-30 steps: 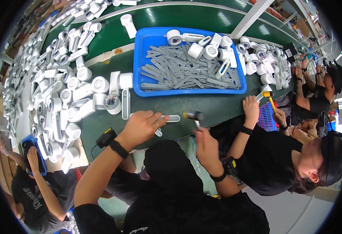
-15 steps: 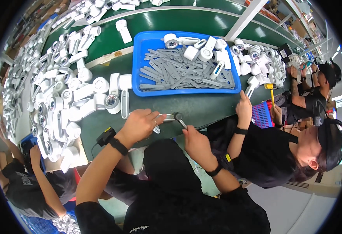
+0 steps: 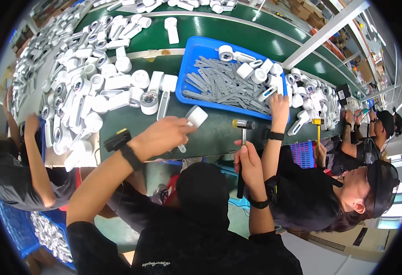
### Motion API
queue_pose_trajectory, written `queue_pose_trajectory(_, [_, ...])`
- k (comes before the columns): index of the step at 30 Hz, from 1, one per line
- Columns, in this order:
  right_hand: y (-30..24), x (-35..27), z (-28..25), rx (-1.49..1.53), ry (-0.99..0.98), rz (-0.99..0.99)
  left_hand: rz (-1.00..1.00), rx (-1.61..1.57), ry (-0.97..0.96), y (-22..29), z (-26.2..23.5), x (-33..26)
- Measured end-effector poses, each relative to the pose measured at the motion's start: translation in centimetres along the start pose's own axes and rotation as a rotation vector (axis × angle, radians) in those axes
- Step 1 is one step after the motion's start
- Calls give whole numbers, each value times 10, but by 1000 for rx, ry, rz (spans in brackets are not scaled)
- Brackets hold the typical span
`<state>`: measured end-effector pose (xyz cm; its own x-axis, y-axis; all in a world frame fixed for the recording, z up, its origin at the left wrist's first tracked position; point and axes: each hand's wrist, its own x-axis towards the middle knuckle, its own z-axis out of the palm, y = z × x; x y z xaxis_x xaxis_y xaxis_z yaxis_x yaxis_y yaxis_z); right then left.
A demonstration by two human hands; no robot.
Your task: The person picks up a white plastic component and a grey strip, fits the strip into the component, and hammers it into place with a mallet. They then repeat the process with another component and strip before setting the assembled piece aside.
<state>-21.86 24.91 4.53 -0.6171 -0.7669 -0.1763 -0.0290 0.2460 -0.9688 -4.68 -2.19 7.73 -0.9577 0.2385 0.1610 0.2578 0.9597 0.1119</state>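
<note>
My left hand is closed round a small white handheld fan over the near edge of the bench. The fan's round head points up and right, and part of its handle shows below my fingers. Off to the right, my right hand grips a small mallet by its handle. The mallet's head, yellow at one end and dark at the other, stands upright above my fist, apart from the fan. Beyond my hands, a blue tray holds grey flat strips and several white fans.
White fans lie heaped on the left. Another heap lies right of the tray. A co-worker's hand reaches to the tray's right side, near my mallet. A yellow hammer is held farther right. A single fan lies on the green belt.
The mallet has come up and to the right, away from the fan. My left hand has turned the fan's head upward. The co-worker's hand has moved onto the tray's right edge.
</note>
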Motion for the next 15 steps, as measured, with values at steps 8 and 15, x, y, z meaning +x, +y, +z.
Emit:
queue_pose_trajectory(8, [-33,3,20,-147,-182,38,-719,-103,655,59,57,-41])
queue_pose_trajectory(15, [-35,18,40,-386,-202,-205,-667,-220,612,28,75,-15])
